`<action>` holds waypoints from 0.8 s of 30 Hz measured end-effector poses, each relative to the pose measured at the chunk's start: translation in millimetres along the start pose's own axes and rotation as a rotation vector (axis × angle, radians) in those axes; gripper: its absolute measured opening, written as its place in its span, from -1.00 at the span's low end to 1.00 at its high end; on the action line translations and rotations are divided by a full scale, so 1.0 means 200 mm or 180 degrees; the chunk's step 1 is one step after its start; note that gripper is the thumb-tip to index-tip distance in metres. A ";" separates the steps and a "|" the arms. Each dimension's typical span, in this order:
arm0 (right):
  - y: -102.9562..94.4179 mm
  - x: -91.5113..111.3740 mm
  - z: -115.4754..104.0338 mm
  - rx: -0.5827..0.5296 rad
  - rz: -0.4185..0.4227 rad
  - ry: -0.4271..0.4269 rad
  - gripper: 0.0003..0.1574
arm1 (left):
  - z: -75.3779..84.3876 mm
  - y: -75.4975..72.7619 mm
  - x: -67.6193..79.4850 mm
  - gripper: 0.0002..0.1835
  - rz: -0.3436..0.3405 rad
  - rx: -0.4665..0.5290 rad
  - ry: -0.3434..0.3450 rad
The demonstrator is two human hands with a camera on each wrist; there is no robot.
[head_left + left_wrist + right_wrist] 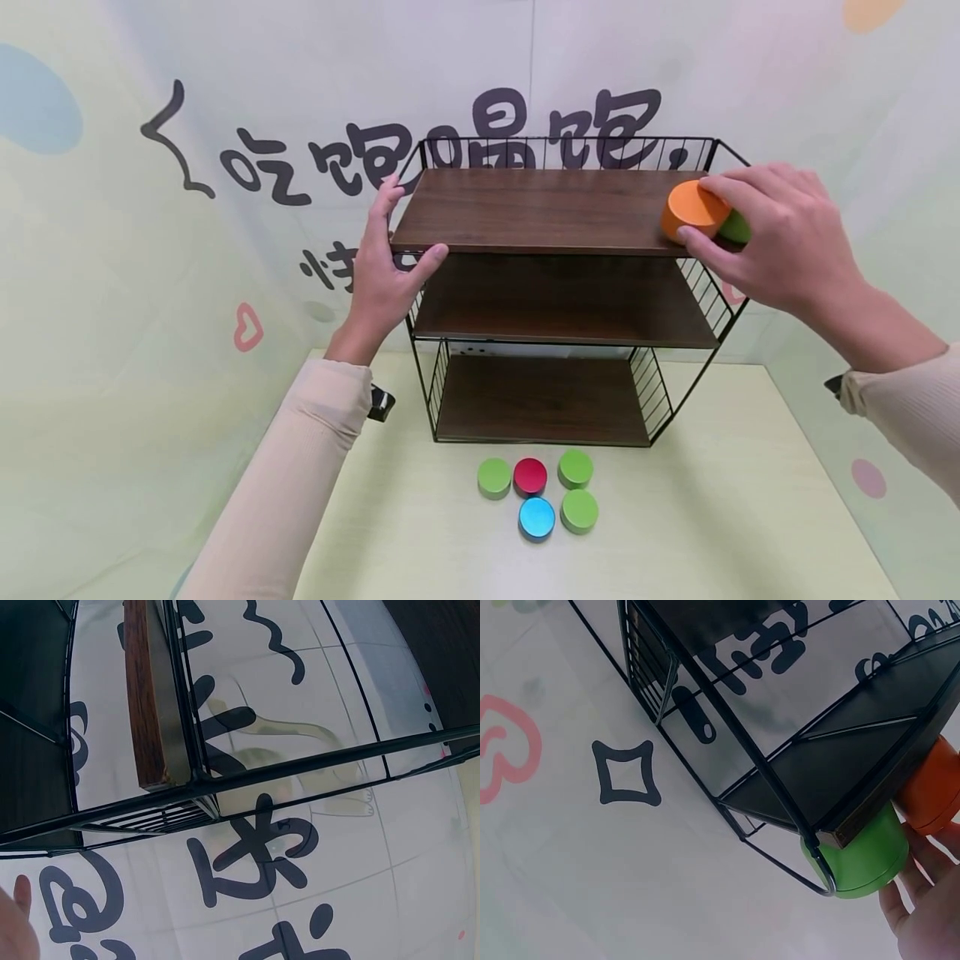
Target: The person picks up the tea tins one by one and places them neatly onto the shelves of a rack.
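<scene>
My right hand (pixel 787 229) pinches an orange round container (pixel 688 215) between thumb and fingers at the right end of the top shelf (pixel 540 208). Beside it sits a green round container (pixel 737 227), partly hidden by that hand in the head view. In the right wrist view the green container (pixel 859 859) juts past the shelf edge, with the orange container (pixel 934 787) close by. My left hand (pixel 382 267) is at the shelf's left end, fingers extended along the side and thumb touching the front edge. Only a bit of the left hand (pixel 15 922) shows in the left wrist view.
The three-tier rack has black wire sides (pixel 652 387) and dark wood boards, including a middle shelf (pixel 562 300) and a bottom shelf (pixel 540 400). On the pale table (pixel 405 517) before it stand several green containers (pixel 494 477), a red container (pixel 530 476) and a blue container (pixel 537 517). Printed cloth hangs behind.
</scene>
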State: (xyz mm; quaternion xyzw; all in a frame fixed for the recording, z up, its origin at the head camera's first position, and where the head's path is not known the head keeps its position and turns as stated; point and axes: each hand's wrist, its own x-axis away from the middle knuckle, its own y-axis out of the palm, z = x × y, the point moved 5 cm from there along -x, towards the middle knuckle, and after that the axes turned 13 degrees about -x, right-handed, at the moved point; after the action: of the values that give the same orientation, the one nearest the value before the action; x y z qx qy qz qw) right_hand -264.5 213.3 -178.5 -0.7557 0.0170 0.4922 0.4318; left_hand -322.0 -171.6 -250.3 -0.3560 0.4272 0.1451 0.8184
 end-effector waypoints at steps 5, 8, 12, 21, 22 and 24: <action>0.01 0.00 0.02 0.0035 -0.0046 0.0208 -0.43 | 0.00 0.00 0.00 -0.18 0.0005 0.0026 0.0004; 0.02 0.00 0.03 0.0064 -0.0058 0.0296 -0.44 | -0.01 0.00 0.00 -0.17 -0.0004 0.0034 -0.0004; 0.02 0.00 0.04 0.0084 -0.0072 0.0360 -0.45 | -0.01 0.00 0.00 -0.17 -0.0010 0.0037 -0.0015; 0.03 0.01 0.05 0.0115 -0.0123 0.0414 -0.47 | 0.00 0.00 0.00 -0.17 -0.0021 0.0021 -0.0031; 0.03 0.01 0.05 0.0115 -0.0127 0.0421 -0.47 | 0.00 0.00 0.00 -0.18 -0.0025 0.0016 -0.0033; 0.03 0.01 0.05 0.0094 -0.0120 0.0423 -0.49 | 0.00 0.00 0.00 -0.17 -0.0024 0.0014 -0.0036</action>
State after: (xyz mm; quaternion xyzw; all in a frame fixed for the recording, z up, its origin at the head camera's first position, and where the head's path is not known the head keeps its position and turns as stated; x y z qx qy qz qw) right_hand -273.8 217.3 -185.1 -0.7805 0.0386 0.4323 0.4500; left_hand -322.7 -171.9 -251.0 -0.3550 0.4214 0.1431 0.8221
